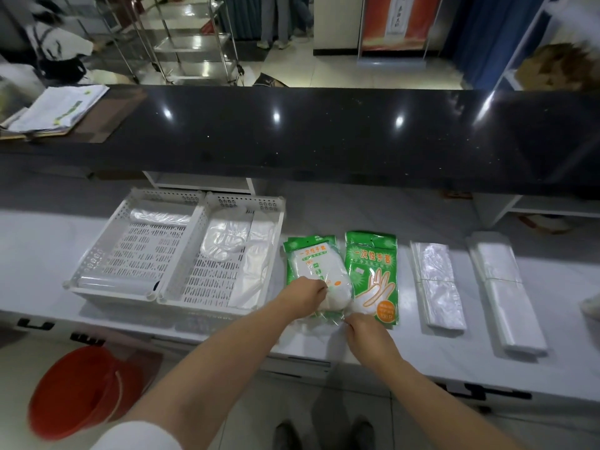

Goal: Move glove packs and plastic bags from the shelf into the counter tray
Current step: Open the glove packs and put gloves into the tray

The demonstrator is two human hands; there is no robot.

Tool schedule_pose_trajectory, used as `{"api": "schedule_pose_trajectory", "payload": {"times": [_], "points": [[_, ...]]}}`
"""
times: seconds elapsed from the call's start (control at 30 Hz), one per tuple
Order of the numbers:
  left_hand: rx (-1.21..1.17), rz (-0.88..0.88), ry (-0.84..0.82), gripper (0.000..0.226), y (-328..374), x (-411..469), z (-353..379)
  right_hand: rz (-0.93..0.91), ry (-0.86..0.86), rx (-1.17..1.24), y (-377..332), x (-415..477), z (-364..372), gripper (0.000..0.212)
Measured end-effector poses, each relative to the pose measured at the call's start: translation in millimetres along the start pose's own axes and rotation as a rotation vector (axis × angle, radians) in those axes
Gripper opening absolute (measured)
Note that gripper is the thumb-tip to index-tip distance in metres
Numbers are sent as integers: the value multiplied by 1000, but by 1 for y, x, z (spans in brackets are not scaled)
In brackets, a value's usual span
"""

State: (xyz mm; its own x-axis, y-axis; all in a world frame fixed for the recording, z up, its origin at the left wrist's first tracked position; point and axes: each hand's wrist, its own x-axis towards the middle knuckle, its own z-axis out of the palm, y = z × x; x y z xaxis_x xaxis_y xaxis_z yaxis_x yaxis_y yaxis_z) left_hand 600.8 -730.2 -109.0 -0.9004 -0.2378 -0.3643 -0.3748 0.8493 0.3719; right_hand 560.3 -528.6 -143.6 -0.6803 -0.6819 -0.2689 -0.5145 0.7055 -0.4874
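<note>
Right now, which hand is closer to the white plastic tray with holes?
Left. The left hand pinches the bulging green glove pack just right of the white holed plastic tray; the right hand pinches that pack's clear bottom edge, farther right.

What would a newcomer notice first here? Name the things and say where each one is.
A green glove pack lies mid-counter, gripped by the left hand while the right hand pinches its lower edge; a second green pack lies just right of it. To their left sit white perforated trays already holding clear plastic. A red bucket stands on the floor at lower left.
</note>
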Motion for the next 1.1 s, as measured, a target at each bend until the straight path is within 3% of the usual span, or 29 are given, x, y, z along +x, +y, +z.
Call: {"api": "schedule_pose_trajectory", "payload": {"times": [0.17,0.33,0.43,0.83,0.93,1.1], "points": [[-18,9,-15,35,2,5,-1,148,117,386,-21,10,4,19],[24,65,-57,39,-9,10,2,616,230,812,-36,27,22,19],[37,120,-74,41,-15,13,-1,794,358,990,-46,27,29,23],[163,271,-184,44,-24,20,-9,1018,475,980,-77,59,41,18],[276,355,-151,43,-28,25,-3,1020,474,927,-80,58,41,17],[422,326,-182,47,-32,31,5,979,506,805,-76,29,39,11]]}}
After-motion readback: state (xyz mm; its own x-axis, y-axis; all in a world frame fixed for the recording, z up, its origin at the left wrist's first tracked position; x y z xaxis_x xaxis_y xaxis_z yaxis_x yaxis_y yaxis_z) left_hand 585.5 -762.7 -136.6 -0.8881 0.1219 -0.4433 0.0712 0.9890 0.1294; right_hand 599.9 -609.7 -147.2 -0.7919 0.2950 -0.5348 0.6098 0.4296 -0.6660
